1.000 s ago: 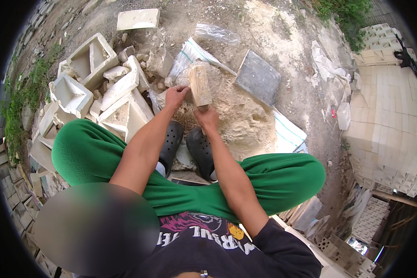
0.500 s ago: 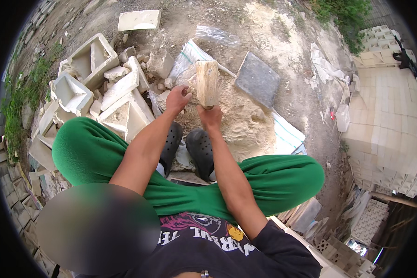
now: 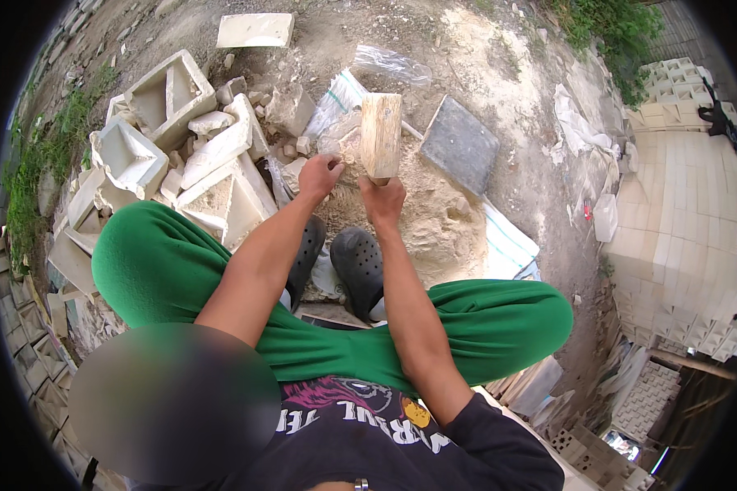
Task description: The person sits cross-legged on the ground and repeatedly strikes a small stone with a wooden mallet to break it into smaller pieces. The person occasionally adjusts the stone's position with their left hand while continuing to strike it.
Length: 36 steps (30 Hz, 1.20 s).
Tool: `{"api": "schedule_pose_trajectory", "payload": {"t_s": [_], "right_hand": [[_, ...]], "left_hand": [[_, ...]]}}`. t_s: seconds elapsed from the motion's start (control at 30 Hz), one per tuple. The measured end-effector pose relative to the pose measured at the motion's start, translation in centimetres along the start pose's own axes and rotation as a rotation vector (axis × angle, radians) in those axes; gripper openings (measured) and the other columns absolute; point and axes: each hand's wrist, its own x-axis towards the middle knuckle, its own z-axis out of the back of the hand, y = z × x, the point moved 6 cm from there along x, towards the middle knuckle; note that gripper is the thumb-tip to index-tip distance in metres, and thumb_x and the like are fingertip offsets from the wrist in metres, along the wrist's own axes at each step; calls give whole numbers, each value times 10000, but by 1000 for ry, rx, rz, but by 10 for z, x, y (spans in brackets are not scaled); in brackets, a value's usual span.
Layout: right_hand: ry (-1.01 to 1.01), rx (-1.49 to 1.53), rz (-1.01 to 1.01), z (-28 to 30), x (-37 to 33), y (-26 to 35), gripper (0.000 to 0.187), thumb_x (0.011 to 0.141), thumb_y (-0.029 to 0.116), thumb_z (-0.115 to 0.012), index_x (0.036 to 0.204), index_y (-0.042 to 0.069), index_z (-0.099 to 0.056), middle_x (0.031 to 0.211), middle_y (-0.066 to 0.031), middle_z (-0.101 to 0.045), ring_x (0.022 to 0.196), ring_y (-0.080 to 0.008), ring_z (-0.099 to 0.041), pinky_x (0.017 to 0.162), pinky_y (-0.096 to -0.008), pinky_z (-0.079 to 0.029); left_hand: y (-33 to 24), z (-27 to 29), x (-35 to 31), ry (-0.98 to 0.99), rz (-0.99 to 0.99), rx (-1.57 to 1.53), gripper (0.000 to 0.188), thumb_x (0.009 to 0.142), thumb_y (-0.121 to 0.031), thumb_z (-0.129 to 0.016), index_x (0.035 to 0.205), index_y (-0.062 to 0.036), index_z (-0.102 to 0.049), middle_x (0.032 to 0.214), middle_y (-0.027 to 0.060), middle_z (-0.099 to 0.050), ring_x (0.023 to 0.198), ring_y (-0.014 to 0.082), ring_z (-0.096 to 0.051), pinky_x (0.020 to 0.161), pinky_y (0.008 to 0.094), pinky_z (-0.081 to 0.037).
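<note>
My right hand (image 3: 383, 199) grips the lower end of a wooden mallet (image 3: 382, 135), a pale block-like head held up over a mound of crushed, sandy stone (image 3: 430, 221). Most of the handle is hidden under the head and my fingers. To its left, my left hand (image 3: 321, 177) has its fingers curled together low over the left side of the mound. What sits in those fingers, if anything, is too small to make out. A white woven sack (image 3: 508, 237) with blue-green stripes lies under the mound.
Broken cream block pieces (image 3: 213, 164) are heaped on the left. A dark grey square slab (image 3: 460, 146) lies right of the mound, a pale brick (image 3: 255, 30) farther off. My black clogs (image 3: 357, 266) stand close before the mound. Stacked pale blocks (image 3: 671, 204) line the right.
The mallet and my right hand have moved slightly up and to the right. My left hand stays near the same spot, its fingers drawn closer together.
</note>
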Motion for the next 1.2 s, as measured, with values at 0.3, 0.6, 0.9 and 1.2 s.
{"api": "schedule_pose_trajectory", "payload": {"t_s": [0.3,0.6,0.9,1.2], "right_hand": [[175,-184,-118,-26,-15,-37,467,724,367,-736,1043,28,-712,967,-239,-723,955,-422,-689,827,-488,-544],[10,-79,-38,-7,-3,-8,442,705,368,-751,1017,58,-717,967,-237,-722,956,-442,-683,829,-497,-544],[234,-137,-108,-21,-11,-53,451,704,339,-742,1048,48,-721,958,-235,-726,940,-429,-691,820,-480,-549],[39,-31,-39,-4,-12,-20,422,698,344,-748,997,46,-735,954,-218,-735,946,-405,-703,811,-471,-550]], "left_hand": [[2,-3,5,-39,-31,5,291,866,-321,-717,1033,-86,-755,944,120,-747,869,276,-714,795,388,-549],[6,0,0,-71,-6,12,273,851,-307,-707,1013,-93,-756,920,116,-748,851,284,-717,778,396,-549],[3,-2,3,-20,26,52,298,854,-337,-717,1055,-119,-756,939,110,-748,870,280,-715,790,399,-550],[-3,-4,-3,-81,-58,98,300,845,-299,-715,1092,-128,-696,905,76,-719,852,278,-692,740,419,-534]]}}
